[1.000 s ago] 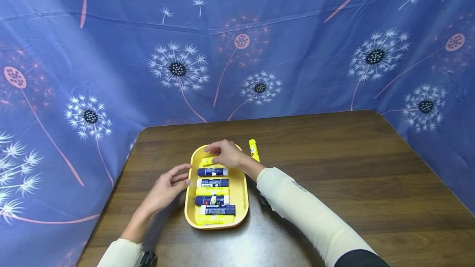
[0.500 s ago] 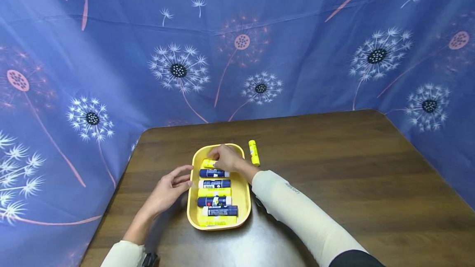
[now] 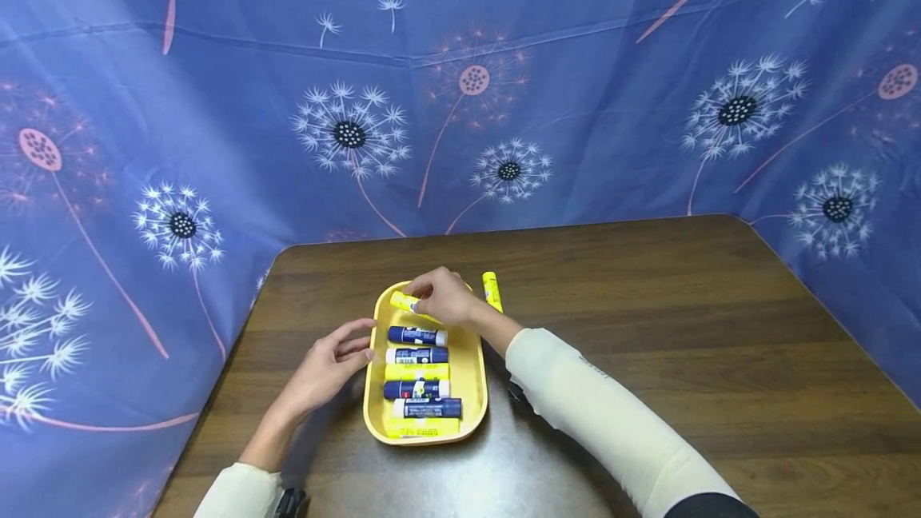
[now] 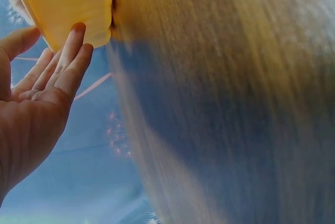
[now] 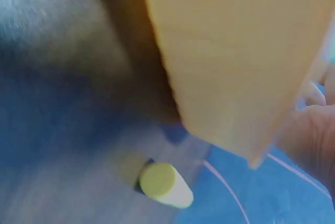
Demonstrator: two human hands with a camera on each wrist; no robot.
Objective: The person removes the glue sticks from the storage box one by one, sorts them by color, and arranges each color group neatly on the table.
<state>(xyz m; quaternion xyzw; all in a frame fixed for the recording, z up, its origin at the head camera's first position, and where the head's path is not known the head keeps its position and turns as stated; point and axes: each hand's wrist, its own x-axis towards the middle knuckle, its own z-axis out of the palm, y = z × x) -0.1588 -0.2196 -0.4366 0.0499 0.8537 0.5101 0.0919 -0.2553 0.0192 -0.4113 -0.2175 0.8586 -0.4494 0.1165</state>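
Note:
My right hand [image 3: 444, 298] pinches a yellow glue stick [image 3: 402, 301] at the far end of a yellow tray [image 3: 471, 378]. The stick slants, its left end farther back, and my fingers hide part of it. My left hand [image 3: 325, 368] is at the tray's left side, fingers extended; in the left wrist view the fingertips [image 4: 78, 27] lie against its outer wall [image 4: 68, 4]. Nearer in the tray lie blue glue sticks [image 3: 417, 355] and yellow glue sticks [image 3: 423, 428], crosswise in a column. The right wrist view shows mostly the tray's outer wall [image 5: 235, 51].
Another yellow glue stick [image 3: 492, 290] lies on the brown wooden table [image 3: 647, 326], just right of the tray's far end. A blue dandelion-print cloth [image 3: 590, 102] hangs behind the table and along its left side.
My right hand first shifts the yellow glue stick toward the blue one, then moves it back away, turning it aslant. The farthest blue stick tilts slightly. My left hand stays at the tray.

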